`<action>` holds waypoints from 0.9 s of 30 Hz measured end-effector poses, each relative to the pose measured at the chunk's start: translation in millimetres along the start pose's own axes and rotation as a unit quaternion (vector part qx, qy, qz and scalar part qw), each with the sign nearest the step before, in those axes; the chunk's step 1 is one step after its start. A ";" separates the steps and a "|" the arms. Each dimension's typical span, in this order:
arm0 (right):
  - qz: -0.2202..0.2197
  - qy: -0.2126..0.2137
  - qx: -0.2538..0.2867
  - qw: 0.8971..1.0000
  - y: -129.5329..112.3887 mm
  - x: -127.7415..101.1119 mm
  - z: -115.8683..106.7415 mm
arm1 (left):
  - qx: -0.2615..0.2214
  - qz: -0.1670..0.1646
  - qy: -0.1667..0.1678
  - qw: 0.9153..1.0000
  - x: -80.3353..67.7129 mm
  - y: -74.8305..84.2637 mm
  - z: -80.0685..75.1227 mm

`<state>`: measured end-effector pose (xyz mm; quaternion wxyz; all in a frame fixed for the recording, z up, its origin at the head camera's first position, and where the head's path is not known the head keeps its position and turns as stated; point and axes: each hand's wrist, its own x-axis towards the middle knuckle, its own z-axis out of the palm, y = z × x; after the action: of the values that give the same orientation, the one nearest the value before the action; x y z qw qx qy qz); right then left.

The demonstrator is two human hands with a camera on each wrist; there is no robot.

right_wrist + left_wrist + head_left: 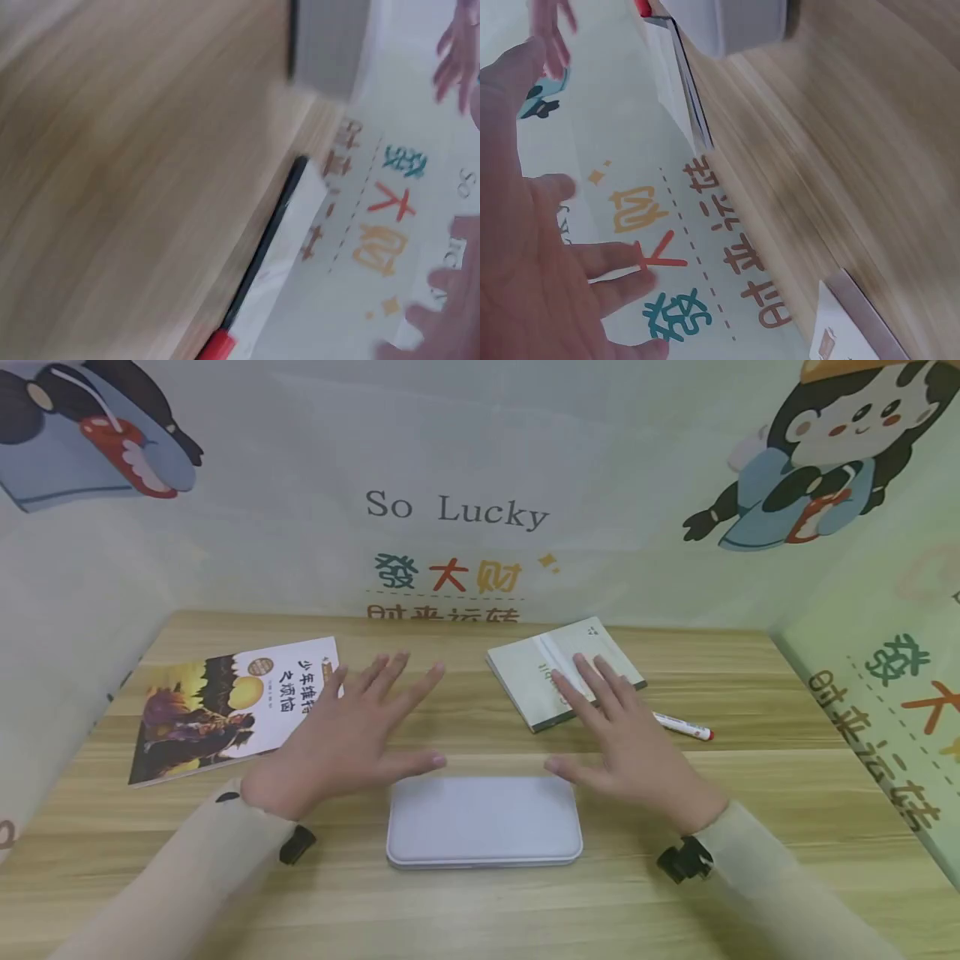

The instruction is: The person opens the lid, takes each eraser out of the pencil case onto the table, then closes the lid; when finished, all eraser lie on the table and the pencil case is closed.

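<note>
Both hands are held flat with fingers spread over a wooden table. My left hand is just left of and behind a flat pale grey case. My right hand mirrors it on the right, its fingers reaching over the near corner of a pale green book. Neither hand holds anything. In the left wrist view the left hand's palm and fingers fill the left side, with the case at the top. The right wrist view is blurred and shows the case and my fingertips.
A book with a colourful picture cover lies at the left. A white marker with a red cap lies right of the green book. Printed panels wall in the table at the back and both sides.
</note>
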<state>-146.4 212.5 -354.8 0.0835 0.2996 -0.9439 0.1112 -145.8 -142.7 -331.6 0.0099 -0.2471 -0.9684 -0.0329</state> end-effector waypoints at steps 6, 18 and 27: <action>-0.078 -0.077 0.059 0.992 -21.4 -0.1 -0.4 | -0.068 0.014 -0.025 0.997 -9.3 5.2 -3.3; -0.106 -0.177 -0.004 0.978 -55.5 -11.8 11.5 | -0.144 0.042 -0.137 0.979 -32.9 20.6 13.0; -0.123 -0.158 -0.078 0.977 -69.3 -15.6 15.1 | -0.149 0.054 -0.130 0.979 -39.3 29.0 22.0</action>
<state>-94.7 161.9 -361.8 -0.0308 0.4198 -0.9068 -0.0232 -97.4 -134.7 -353.3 -0.1508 -0.2996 -0.9310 -0.1439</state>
